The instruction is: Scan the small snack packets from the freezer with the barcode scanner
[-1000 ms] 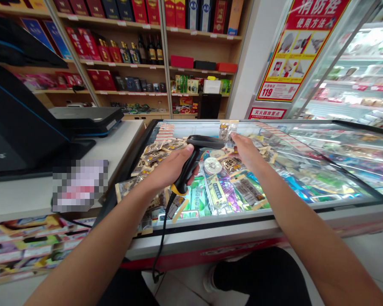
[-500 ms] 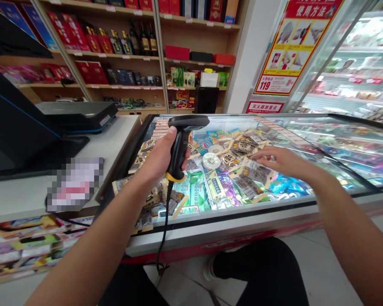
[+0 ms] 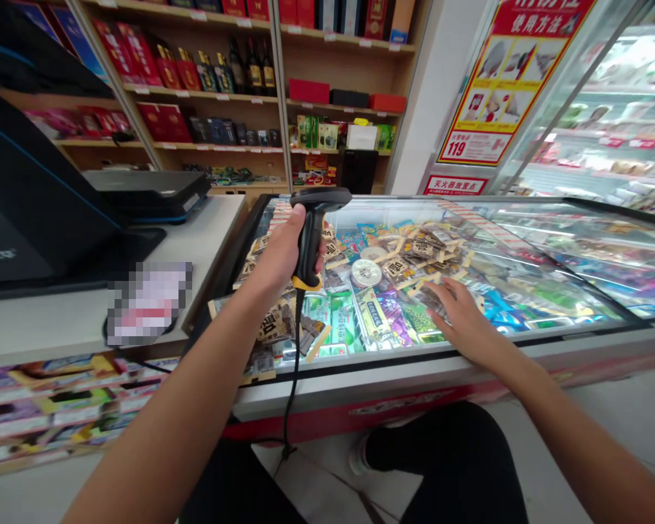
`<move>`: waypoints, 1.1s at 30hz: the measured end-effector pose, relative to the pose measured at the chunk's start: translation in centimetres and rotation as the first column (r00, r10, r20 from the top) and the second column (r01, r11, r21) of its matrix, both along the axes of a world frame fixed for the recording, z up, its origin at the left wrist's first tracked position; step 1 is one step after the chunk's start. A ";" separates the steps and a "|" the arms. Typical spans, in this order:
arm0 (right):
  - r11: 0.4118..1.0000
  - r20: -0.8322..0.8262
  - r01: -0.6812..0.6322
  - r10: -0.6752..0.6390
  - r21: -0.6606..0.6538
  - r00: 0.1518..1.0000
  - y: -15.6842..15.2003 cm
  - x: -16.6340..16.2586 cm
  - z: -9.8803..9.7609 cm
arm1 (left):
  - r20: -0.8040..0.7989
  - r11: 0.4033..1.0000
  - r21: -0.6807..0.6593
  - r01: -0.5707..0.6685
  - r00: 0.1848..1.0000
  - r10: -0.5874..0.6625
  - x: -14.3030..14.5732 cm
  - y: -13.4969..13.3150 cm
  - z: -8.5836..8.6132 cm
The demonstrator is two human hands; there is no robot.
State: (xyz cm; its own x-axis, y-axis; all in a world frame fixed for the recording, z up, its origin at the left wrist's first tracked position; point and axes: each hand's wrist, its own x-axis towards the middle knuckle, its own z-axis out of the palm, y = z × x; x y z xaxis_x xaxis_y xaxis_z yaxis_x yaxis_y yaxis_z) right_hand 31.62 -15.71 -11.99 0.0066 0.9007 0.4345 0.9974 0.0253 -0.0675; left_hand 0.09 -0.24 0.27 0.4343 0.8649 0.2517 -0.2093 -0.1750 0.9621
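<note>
My left hand [image 3: 277, 255] is wrapped round the grip of a black barcode scanner [image 3: 315, 224] with an orange ring at its base and a black cable hanging down. The scanner head points right, above the pile of snack packets [image 3: 393, 273] spread on the glass lid of a chest freezer [image 3: 524, 349]. My right hand [image 3: 461, 316] lies flat, fingers stretched out, on packets near the freezer's front edge. Nothing is held in it.
A white checkout counter [image 3: 207, 240] with a black monitor [image 3: 27, 218] and a dark flat device [image 3: 147, 193] stands at the left. Wooden shelves [image 3: 284, 102] with boxes and bottles fill the back. A glass-door fridge [image 3: 605, 124] is at the right.
My right hand let go of the packet it held up at the scanner, swung right and came down flat on the packets. The scanner tilted upright and shifted slightly left.
</note>
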 end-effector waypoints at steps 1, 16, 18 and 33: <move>1.000 0.033 -0.002 0.002 0.007 0.999 0.1 0.7 0.4 | -0.002 1.000 0.009 -0.013 1.000 0.013 -0.1 0.2 0.0; 0.939 0.059 -0.269 0.287 -0.213 0.956 15.7 -12.1 5.0 | 0.093 0.972 -0.057 -0.228 0.968 0.232 -1.1 2.3 -0.8; 0.936 0.132 -0.261 0.297 -0.236 0.946 17.7 -12.7 4.7 | 0.088 0.974 -0.056 -0.220 0.970 0.225 -1.1 2.1 -0.9; 0.971 -0.232 -0.151 0.193 0.187 0.953 17.9 -7.9 7.3 | -0.012 0.985 0.012 -0.173 0.985 0.173 -0.2 0.8 -0.8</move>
State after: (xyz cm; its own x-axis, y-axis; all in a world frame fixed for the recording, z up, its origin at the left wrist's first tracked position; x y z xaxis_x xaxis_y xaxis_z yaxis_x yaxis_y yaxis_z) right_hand 23.70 2.22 -4.65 -0.0163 0.8133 0.5817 0.9296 0.2266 -0.2908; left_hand -0.13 0.54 -0.55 0.2820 0.9243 0.2571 -0.1625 -0.2181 0.9623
